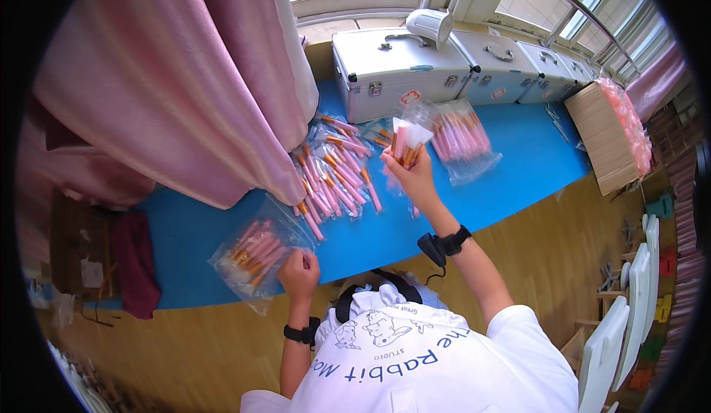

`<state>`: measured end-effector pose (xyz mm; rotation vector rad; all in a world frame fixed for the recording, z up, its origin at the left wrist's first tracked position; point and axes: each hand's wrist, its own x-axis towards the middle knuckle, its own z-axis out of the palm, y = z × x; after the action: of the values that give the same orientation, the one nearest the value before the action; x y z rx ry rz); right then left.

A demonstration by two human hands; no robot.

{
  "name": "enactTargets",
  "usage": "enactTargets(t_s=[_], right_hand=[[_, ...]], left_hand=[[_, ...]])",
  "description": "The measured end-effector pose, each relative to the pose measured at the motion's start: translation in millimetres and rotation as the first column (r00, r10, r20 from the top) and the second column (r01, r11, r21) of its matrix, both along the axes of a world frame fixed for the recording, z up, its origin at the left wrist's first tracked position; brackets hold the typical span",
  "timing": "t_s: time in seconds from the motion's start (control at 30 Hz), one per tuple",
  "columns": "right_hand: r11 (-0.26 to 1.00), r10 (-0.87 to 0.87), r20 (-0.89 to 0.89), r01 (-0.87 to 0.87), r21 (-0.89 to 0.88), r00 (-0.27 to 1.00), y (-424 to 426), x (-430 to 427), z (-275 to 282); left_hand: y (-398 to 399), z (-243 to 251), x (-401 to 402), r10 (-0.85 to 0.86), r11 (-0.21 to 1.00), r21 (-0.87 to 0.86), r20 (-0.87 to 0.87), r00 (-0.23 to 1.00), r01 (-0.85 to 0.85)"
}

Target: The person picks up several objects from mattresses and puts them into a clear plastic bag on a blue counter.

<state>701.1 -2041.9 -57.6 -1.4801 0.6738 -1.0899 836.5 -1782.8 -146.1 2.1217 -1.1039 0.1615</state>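
My left hand (300, 271) is closed at the edge of a clear plastic bag (258, 255) that holds several pink-handled brushes with orange-brown ends. Whether its fingers pinch the bag is hard to tell. Raised above the table, my right hand (414, 174) grips a bunch of similar brushes (401, 142) with white tips. Between the hands lies a loose pile of individually wrapped pink brushes (333, 177). Beyond my right hand rests another clear bag packed with pink brushes (458, 132). Part of the table under my right hand is hidden.
Silver metal cases (405, 74) line the back of the blue table (522, 174), with a white plastic bin (430, 24) lying on one. A cardboard box (602, 135) stands at the right end. Pink curtains (183, 80) hang over the left part. White chairs (605, 352) stand at right.
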Motion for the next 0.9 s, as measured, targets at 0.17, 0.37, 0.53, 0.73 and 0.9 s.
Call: enactTargets(t_s=[0.17,0.37,0.53,0.73,0.9], right_hand=[[0.999,-0.01,-0.129,0.016,0.042,0.992,12,-4,-25],[0.991,-0.134,-0.208,0.133,-0.019,0.969,-8,13,-51],[1.0,0.001,-0.21,0.001,0.01,0.978,-8,23,-34],[0.962,-0.084,-0.352,-0.016,-0.272,0.932,20,16,-2],[0.797,-0.238,-0.207,0.069,-0.6,0.949,4,24,-7]], left_hand=[[-1,5,0,0.002,1.0,-0.002,0.018,1.0,-0.002],[-1,-1,2,-0.011,1.0,-0.008,0.06,0.998,0.012],[0,-4,1,-0.011,1.0,0.011,0.033,0.999,0.011],[1,-4,1,-0.003,1.0,-0.008,0.032,0.999,0.004],[0,-2,1,-0.004,1.0,0.003,0.011,1.0,0.004]])
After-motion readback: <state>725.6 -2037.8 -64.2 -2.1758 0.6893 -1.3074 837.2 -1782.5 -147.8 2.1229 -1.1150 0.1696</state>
